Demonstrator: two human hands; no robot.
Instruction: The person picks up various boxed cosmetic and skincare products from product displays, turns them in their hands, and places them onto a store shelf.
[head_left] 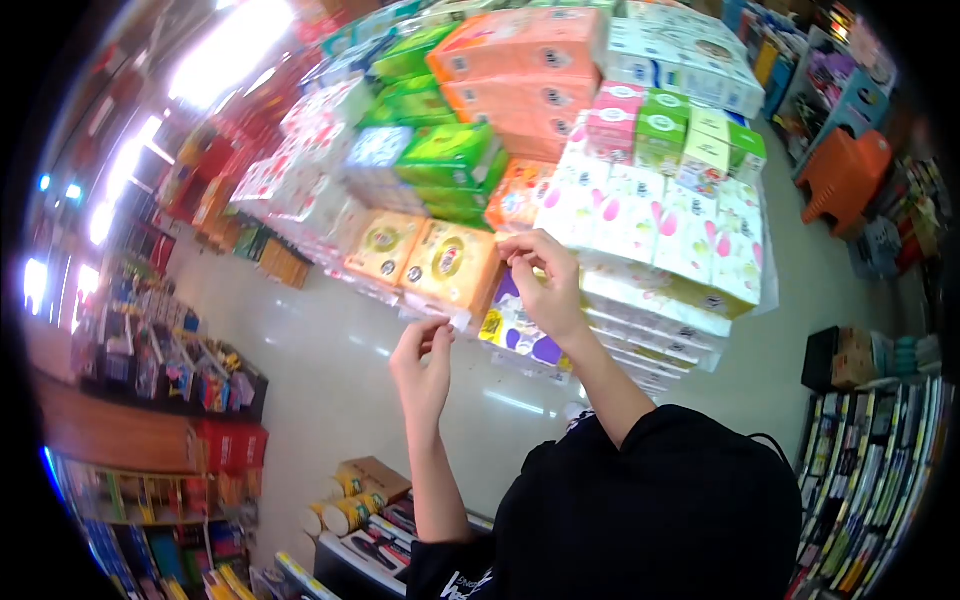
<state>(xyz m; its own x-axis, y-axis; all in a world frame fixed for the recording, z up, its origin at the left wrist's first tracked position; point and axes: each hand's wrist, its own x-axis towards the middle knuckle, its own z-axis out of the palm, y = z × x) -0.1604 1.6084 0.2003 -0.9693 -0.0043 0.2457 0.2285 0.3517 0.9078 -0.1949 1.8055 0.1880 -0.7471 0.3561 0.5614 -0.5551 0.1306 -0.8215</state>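
My left hand (421,368) is closed in a pinch at the front lower edge of an orange tissue pack (450,262) with a gold ring design. A pale flap (461,319), perhaps plastic wrap, shows just beside its fingertips. My right hand (546,284) is curled at the pack's right side, thumb and fingers together. Whatever lies between the fingers of either hand is too small to make out. A similar orange pack (383,245) sits to the left. Under my right hand is a purple, white and yellow pack (520,325).
Green packs (452,155), large orange packs (530,50) and white packs with pink petals (660,220) are stacked around. Orange stools (846,175) stand at the right. Book shelves (870,480) are at lower right, with yellow canisters (350,510) on a counter at lower left.
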